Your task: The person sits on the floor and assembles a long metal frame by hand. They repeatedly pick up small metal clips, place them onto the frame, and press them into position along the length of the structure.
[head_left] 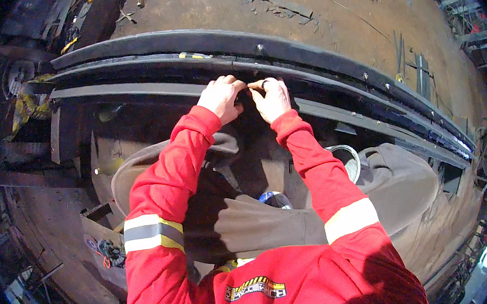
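My left hand [222, 98] and my right hand [271, 97] meet fingertip to fingertip over the long dark metal beam [154, 89] in front of me. Both have their fingers curled into a pinch. Whatever sits between the fingertips is too small and shadowed to make out. A dark ring shows on a finger of the right hand. Just beyond the hands, a second dark metal rail [184, 40] runs parallel to the first, with several small bright bolts or studs along its right half. A yellow-and-black marked piece [195, 55] lies between the rails.
An open round tin [346, 161] stands by my right forearm. A blue-and-white container [274, 200] is between my legs. At left are a wooden box [100, 219] and yellow wrapping [26, 109]. Scraps [281, 6] and thin rods [400, 55] lie on the brown floor beyond the rails.
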A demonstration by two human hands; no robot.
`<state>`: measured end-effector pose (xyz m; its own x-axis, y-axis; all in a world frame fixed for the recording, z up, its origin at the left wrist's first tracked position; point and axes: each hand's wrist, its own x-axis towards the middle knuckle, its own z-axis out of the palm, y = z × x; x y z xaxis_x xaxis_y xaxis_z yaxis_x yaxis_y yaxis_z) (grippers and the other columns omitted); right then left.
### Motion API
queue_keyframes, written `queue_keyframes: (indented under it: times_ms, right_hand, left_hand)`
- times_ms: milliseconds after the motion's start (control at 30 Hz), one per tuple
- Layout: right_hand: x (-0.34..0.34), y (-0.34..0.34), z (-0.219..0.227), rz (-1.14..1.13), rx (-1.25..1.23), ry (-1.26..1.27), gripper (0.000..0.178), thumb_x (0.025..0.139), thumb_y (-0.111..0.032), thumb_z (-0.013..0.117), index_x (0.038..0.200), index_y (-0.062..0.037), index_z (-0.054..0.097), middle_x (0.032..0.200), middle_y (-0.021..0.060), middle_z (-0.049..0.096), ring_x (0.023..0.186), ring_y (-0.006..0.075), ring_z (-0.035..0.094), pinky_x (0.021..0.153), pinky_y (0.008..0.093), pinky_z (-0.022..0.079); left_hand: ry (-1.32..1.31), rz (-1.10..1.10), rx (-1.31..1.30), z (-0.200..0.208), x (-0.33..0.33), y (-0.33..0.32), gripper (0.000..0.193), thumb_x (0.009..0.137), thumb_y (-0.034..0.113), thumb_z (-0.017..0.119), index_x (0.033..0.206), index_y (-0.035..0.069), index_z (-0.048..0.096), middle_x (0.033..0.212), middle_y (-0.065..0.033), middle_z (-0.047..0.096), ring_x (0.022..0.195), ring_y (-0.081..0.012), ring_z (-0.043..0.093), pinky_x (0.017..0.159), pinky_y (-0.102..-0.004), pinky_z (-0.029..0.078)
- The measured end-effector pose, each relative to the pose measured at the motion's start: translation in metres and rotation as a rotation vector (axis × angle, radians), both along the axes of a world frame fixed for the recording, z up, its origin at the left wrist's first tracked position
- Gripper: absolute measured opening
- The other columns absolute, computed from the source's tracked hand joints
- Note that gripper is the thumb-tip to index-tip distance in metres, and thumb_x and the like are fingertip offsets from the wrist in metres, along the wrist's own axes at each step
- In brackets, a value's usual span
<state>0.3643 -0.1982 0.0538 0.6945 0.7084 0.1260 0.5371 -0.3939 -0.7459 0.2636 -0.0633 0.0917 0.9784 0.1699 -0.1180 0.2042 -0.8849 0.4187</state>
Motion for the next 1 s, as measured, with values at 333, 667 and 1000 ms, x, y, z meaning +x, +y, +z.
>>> queue_keyframes:
  times_ms: [333,667,1000]
  right_hand:
    - [-0.007,-0.002,-0.008,0.046,-0.096,-0.373,0.013,0.079,-0.013,0.059,0.09,-0.0097,0.066,0.089,0.0058,0.06,0.095,0.0281,0.052,0.079,0.0408,0.046]
    - [0.002,-0.012,-0.015,0.169,-0.054,-0.537,0.02,0.084,-0.018,0.058,0.098,-0.0053,0.064,0.085,0.0058,0.061,0.094,0.0239,0.055,0.075,0.0389,0.047]
    - [0.006,-0.011,-0.01,0.255,-0.027,-0.462,0.015,0.083,-0.017,0.059,0.093,-0.0062,0.064,0.084,0.0038,0.059,0.087,0.0235,0.055,0.072,0.0401,0.046]
  left_hand:
    - [-0.014,-0.049,0.098,0.006,-0.002,-0.011,0.064,0.068,0.011,0.065,0.13,0.007,0.048,0.122,-0.0148,0.053,0.114,-0.0317,0.049,0.097,-0.0417,0.039]
    - [0.122,-0.066,0.189,0.011,-0.002,-0.024,0.06,0.068,0.013,0.065,0.126,0.009,0.053,0.124,-0.0143,0.051,0.118,-0.0317,0.046,0.098,-0.0437,0.038]
    - [0.137,0.638,0.434,0.003,-0.011,0.043,0.039,0.08,0.042,0.057,0.092,0.005,0.064,0.098,-0.0153,0.063,0.096,-0.0326,0.059,0.084,-0.0456,0.046]
